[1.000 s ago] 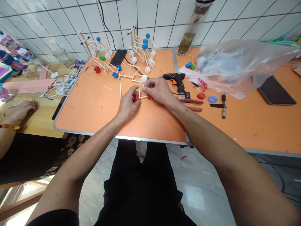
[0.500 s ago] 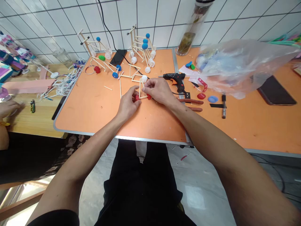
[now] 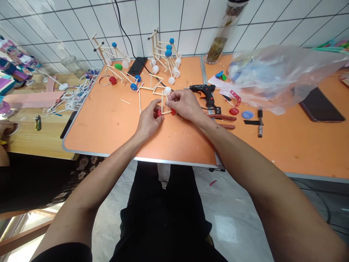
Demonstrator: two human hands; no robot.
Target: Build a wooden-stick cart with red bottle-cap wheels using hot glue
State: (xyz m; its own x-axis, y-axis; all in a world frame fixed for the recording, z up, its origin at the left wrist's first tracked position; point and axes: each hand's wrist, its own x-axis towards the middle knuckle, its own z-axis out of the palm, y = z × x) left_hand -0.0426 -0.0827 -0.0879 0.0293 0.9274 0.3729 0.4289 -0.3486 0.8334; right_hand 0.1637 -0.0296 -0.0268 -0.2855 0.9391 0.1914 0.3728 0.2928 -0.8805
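Observation:
A small frame of thin wooden sticks (image 3: 163,103) with red bottle caps at its lower corners stands on the orange table (image 3: 109,123). My left hand (image 3: 148,120) pinches the left red cap (image 3: 159,113) and the stick above it. My right hand (image 3: 185,104) is closed on the right side of the frame, by the other red cap (image 3: 172,111) and a white cap (image 3: 167,91) at its top. More loose stick squares (image 3: 149,85) lie just behind.
Finished stick-and-cap models (image 3: 163,54) stand at the back by the tiled wall. A black glue gun (image 3: 203,91), red-handled pliers (image 3: 223,122), loose caps (image 3: 247,115), a marker (image 3: 260,122), a plastic bag (image 3: 275,76) and a phone (image 3: 320,105) lie to the right. Another person's hand (image 3: 7,127) rests at the left table.
My hands and the stick frame have stayed almost still. The other person's hand at the left has pulled back toward the left edge, uncovering a small dark object on the wooden table.

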